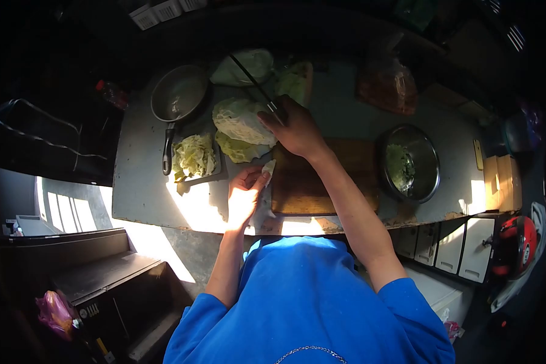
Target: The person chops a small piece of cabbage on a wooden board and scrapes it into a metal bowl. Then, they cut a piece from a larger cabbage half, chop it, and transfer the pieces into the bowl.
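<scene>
My left hand (247, 186) is closed on a small piece of cabbage leaf (269, 167), near the left edge of a brown cutting board (309, 182). My right hand (292, 124) is closed around the handle of a knife, whose dark, narrow blade (249, 74) points up and to the left. Beside that hand lies a large pale cabbage (239, 121). Below the cabbage is a loose green leaf (239, 148). Further left, a heap of torn cabbage leaves (194, 156) rests on a tray.
A frying pan (179, 92) stands at the back left, its handle toward me. Plastic-bagged food (242, 68) lies behind the cabbage. On the right are a metal bowl (409, 164) with greens, a reddish bag (388, 88) and a cardboard box (502, 183).
</scene>
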Available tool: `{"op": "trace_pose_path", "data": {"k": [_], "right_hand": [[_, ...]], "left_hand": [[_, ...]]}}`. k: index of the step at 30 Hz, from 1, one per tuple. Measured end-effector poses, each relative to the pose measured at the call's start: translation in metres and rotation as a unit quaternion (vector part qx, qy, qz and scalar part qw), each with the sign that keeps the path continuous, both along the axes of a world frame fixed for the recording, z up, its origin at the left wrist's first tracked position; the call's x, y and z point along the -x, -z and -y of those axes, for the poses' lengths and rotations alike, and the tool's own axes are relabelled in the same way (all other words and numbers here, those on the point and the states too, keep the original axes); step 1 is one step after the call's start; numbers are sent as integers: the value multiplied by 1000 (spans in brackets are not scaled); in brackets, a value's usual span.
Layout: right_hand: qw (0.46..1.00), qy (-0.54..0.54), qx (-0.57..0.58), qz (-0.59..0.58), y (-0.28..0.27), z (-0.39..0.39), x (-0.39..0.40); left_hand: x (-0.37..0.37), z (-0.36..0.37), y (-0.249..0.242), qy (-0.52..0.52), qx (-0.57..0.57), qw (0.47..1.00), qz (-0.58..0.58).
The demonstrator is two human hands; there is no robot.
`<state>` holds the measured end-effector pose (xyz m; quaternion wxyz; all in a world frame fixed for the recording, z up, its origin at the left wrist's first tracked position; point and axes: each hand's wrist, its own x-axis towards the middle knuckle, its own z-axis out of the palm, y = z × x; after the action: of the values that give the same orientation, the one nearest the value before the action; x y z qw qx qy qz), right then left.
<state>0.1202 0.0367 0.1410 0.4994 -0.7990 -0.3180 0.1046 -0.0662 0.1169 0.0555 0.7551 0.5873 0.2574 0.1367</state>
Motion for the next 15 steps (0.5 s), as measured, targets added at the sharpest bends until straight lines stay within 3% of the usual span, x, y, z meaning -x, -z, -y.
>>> {"op": "trace_pose_path", "data": {"k": [3, 6, 7, 9, 10, 11, 13, 15], "right_hand": [[995, 46, -86, -32, -3, 48, 15], [984, 85, -70, -141, -11, 114, 43], [983, 98, -63, -144, -3, 136, 54], [972, 139, -75, -176, 23, 177, 75], [963, 170, -63, -200, 31, 194, 88], [952, 201, -53, -225, 39, 210, 101], [942, 238, -40, -232, 58, 236, 126], [930, 275, -32, -241, 69, 255, 145]], "left_hand": [[-11, 25, 5, 69, -17, 997, -2], [-26, 51, -10, 201, -134, 963, -118], [-33, 58, -4, 214, -127, 961, -120], [-49, 68, 8, 261, -313, 907, -104], [-55, 71, 2, 277, -346, 889, -120], [-58, 73, 6, 286, -345, 886, -119], [-64, 77, 19, 202, -459, 865, 0], [-67, 80, 26, 210, -462, 862, 3]]}}
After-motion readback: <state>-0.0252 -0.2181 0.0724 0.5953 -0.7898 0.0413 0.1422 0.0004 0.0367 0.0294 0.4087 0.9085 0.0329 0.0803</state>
